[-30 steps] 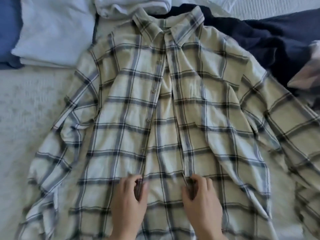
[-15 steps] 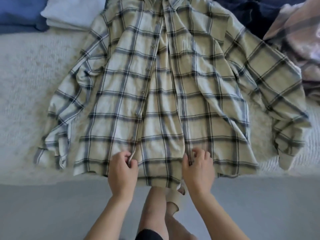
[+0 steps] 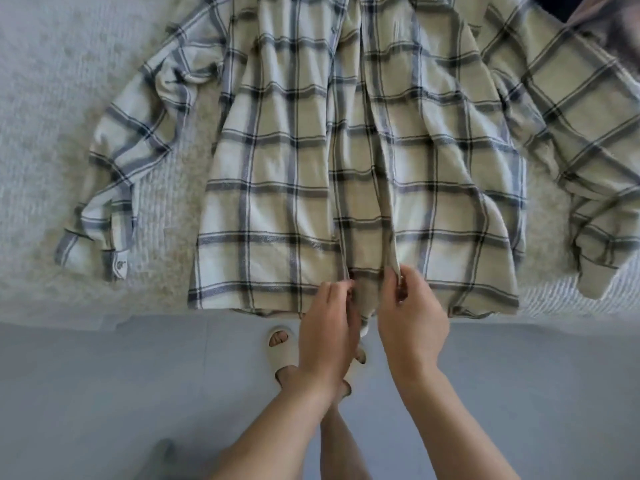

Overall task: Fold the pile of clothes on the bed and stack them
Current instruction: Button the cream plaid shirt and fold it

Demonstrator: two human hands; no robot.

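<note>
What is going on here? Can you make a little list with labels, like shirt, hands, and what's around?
shirt: plaid shirt spread front-up on the bed, unbuttoned, sleeves out to the sides
left hand: left hand pinches one front edge near the hem
right hand: right hand pinches the other front edge
folded yet: no
around: grey floor, a foot in a pale slipper, dark cloth at the top right corner

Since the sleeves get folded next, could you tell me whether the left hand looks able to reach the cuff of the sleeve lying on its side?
Probably yes: the cuff lies flat on the bedspread, uncovered, but the left hand must first release the plaid shirt hem.
</note>
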